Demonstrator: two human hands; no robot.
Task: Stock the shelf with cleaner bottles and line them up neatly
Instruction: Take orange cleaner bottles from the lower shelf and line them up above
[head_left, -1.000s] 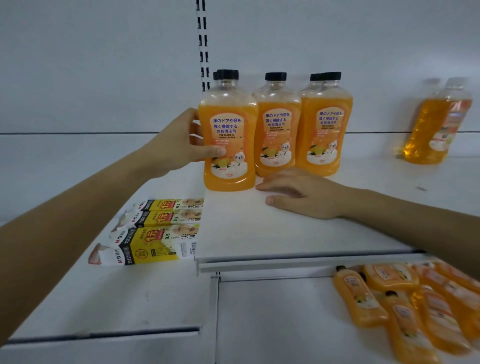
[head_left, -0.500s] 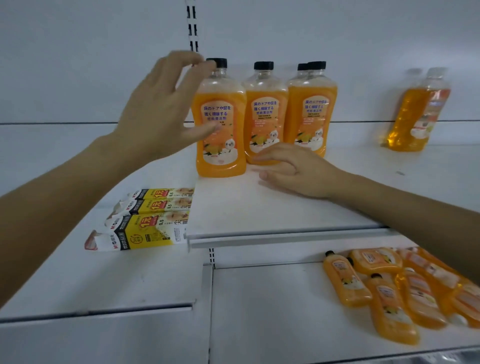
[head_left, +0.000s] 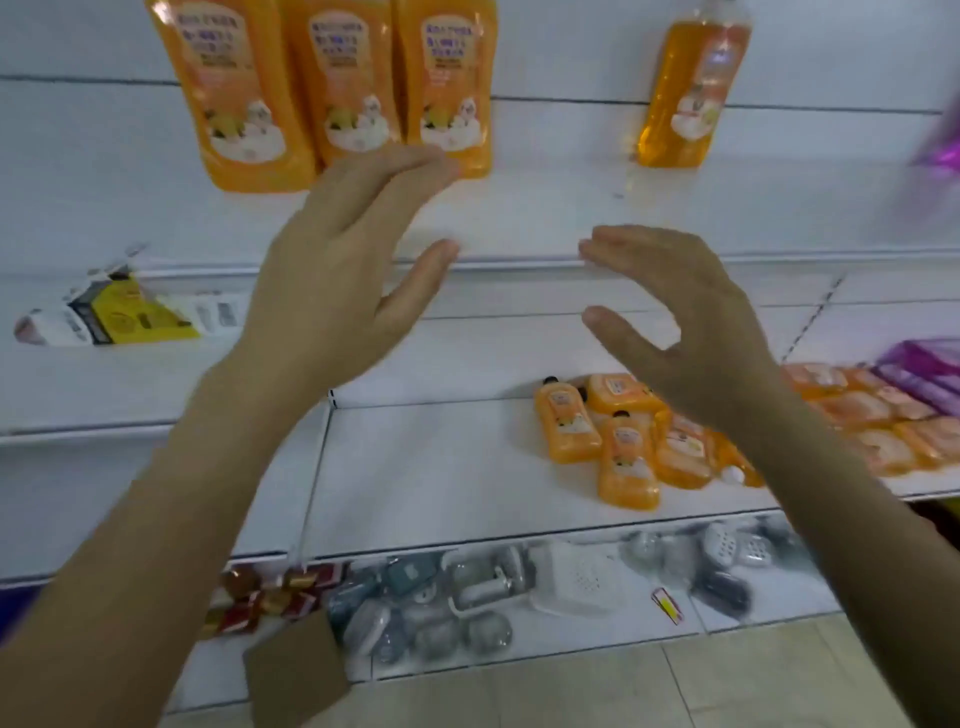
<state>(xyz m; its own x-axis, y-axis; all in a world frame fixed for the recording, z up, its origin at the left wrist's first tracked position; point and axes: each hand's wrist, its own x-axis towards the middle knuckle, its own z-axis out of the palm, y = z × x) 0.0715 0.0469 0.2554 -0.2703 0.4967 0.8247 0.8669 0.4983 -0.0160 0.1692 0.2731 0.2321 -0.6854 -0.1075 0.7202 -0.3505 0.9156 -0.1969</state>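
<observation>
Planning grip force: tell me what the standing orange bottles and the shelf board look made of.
Standing orange bottles: probably smooth plastic with printed labels, judging by the soft sheen on their orange sides. Shelf board: apparently white-painted metal, smooth and matte, with a thin folded front edge; unconfirmed.

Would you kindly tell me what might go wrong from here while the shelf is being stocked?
1. The spare bottles lie in an overlapping heap close to the front edge of the lower shelf; pulling one out may drag others off.
2. The open left hand hangs just in front of the three standing bottles; a careless sweep could topple that tight row.
</observation>
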